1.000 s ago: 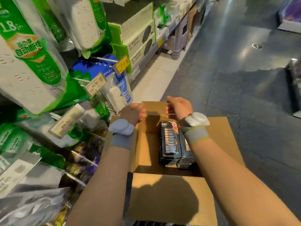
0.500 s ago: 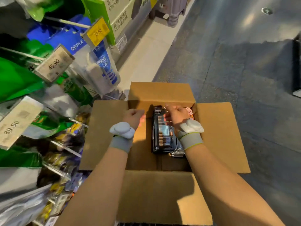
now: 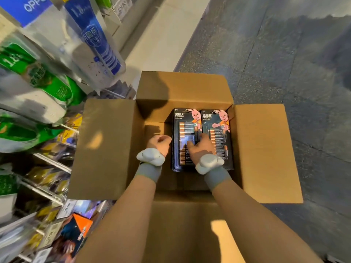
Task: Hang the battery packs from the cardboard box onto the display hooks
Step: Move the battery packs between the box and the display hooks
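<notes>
An open cardboard box point(image 3: 262, 149) stands on the floor with its flaps spread. Inside it, two stacks of black battery packs lie flat side by side: the left stack point(image 3: 185, 122) and the right stack point(image 3: 218, 118). My right hand point(image 3: 201, 147) rests on top of them, its thumb on the left stack and its fingers spread toward the right one. My left hand point(image 3: 159, 142) is curled into a fist inside the box, just left of the packs, holding nothing. Metal display hooks point(image 3: 51, 165) stick out from the rack at the left.
Hanging power strips in green and white bags point(image 3: 38, 82) and a blue-labelled one point(image 3: 98, 46) crowd the rack beside the box's left flap. Small packaged goods point(image 3: 76, 230) hang low on the rack. Grey floor point(image 3: 284, 54) stretches to the right and beyond the box.
My head has tilted down, so the box now fills the view. My right hand has slid from the packs' far end to lie across both stacks. My left fist stays beside them.
</notes>
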A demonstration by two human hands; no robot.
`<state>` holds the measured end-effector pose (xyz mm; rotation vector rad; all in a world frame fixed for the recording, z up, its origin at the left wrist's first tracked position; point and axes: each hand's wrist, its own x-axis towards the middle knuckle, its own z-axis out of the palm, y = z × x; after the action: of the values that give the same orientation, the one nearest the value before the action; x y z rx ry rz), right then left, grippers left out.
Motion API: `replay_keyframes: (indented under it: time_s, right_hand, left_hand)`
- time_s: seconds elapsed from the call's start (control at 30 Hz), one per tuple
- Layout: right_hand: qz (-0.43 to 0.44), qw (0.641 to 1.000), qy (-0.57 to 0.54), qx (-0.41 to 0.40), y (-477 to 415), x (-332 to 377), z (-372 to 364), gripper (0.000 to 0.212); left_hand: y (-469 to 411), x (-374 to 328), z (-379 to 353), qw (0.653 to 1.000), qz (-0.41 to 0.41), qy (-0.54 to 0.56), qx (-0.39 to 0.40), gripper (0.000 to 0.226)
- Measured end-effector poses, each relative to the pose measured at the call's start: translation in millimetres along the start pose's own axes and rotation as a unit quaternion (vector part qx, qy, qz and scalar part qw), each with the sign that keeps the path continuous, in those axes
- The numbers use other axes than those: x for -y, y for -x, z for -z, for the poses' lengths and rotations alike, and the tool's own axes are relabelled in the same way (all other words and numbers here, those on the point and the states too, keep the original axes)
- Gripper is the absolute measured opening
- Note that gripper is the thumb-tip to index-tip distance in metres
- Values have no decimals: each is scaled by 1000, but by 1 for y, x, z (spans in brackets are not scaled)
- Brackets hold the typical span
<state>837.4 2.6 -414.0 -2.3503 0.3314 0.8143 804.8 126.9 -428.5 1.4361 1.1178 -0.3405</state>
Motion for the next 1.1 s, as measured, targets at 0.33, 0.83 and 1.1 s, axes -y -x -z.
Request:
replay_keyframes:
  time_s: [0.33, 0.83, 1.1]
  right_hand:
    - [16, 995, 49, -88, -2, -11, -18, 54]
    - [39, 987, -115, -108, 20, -6, -32, 30]
    - [49, 985, -164, -15, 36, -1, -26, 18]
  left_hand:
    - [8, 9, -22, 997, -78, -25, 12, 15]
    - [13, 26, -18, 996, -57, 58, -31, 52]
    - [14, 32, 10, 996, -57, 63, -11, 30]
